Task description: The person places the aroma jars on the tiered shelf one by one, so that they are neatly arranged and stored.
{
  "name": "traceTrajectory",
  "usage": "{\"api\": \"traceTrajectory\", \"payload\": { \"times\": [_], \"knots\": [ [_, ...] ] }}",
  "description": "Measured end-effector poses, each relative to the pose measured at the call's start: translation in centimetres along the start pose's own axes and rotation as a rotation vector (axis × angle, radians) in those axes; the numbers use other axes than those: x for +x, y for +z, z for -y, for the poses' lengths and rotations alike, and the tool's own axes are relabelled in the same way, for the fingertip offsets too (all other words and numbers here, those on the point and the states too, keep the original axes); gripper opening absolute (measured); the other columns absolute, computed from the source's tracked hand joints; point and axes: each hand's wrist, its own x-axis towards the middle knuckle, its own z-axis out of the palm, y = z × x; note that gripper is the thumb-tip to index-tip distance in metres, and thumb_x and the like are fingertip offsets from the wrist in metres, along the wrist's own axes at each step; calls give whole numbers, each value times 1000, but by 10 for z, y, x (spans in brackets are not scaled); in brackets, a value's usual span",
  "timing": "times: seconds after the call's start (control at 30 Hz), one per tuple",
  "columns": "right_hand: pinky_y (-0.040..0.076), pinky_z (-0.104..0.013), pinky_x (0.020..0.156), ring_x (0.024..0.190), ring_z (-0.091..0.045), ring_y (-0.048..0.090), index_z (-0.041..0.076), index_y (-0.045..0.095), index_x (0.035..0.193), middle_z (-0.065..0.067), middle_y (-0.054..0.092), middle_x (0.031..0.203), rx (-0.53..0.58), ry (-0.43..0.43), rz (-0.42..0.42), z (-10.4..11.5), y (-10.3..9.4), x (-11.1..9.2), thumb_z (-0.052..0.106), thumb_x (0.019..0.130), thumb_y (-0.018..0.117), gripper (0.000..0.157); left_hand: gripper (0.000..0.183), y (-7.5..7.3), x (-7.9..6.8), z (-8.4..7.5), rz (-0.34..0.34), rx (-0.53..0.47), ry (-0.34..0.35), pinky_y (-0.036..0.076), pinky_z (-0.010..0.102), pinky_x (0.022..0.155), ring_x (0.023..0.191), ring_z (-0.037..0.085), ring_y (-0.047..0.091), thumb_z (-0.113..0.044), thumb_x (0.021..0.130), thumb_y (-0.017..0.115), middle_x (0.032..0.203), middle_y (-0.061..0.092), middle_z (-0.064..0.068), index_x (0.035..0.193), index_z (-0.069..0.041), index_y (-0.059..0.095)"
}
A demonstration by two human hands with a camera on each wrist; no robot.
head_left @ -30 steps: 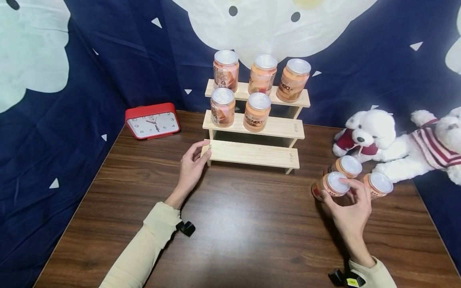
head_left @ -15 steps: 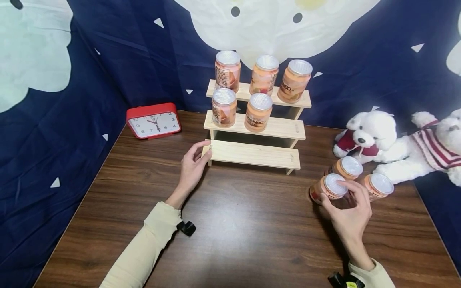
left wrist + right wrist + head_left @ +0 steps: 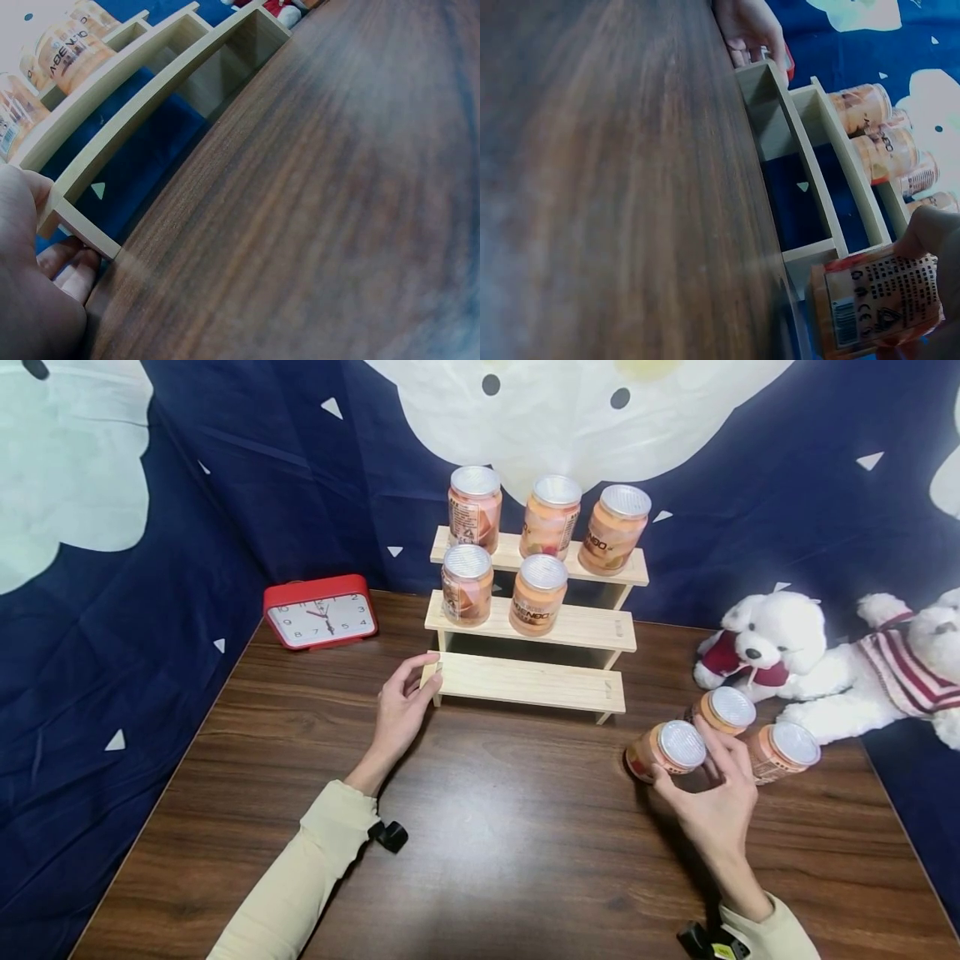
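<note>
My right hand (image 3: 717, 806) holds a peach-coloured jar (image 3: 651, 755) with a silver lid between thumb and fingers, right of the stepped wooden rack (image 3: 517, 679). In the right wrist view the held jar's label (image 3: 885, 304) shows a barcode and dark print. Two similar jars stand just behind and to the right of that hand, a rear jar (image 3: 716, 713) and a right jar (image 3: 777, 755). My left hand (image 3: 401, 706) grips the left end of the rack's lowest step, its fingertips (image 3: 71, 270) by the leg. Three jars stand on the top step, two on the middle one.
A red clock (image 3: 318, 612) stands left of the rack. White plush bears (image 3: 772, 631) sit and lie at the right, behind the loose jars. Patterned dark blue cloth (image 3: 300, 485) hangs behind the brown wooden table (image 3: 480, 852).
My right hand has shifted left with its jar, away from the two other loose jars. The left hand keeps its place on the rack.
</note>
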Motion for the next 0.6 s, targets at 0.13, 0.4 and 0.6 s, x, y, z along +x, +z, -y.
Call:
{"api": "traceTrajectory", "payload": {
  "times": [0.13, 0.4, 0.6],
  "knots": [
    [53, -11, 99, 110, -4, 65, -9, 73, 135, 6, 59, 125, -15, 2, 67, -1, 2, 2, -24, 59, 89, 79, 35, 1, 0, 0, 1, -7, 1, 56, 20, 102, 117, 8, 70, -3, 106, 73, 141, 71, 23, 141, 1, 70],
    [52, -11, 92, 110, -6, 64, -6, 73, 134, 0, 65, 129, -42, -28, 82, 16, 16, 16, -17, 59, 94, 78, 34, 1, 0, 1, 0, -17, 2, 55, 21, 104, 118, 7, 69, -2, 107, 71, 142, 71, 23, 141, 3, 69],
    [51, -12, 88, 107, -4, 64, -11, 69, 134, -1, 70, 126, -15, -59, 59, 29, 29, 32, -14, 62, 91, 76, 34, 0, 0, 0, -5, -17, 0, 55, 21, 104, 118, 7, 69, -2, 107, 71, 142, 71, 24, 141, 4, 69]
  ]
}}
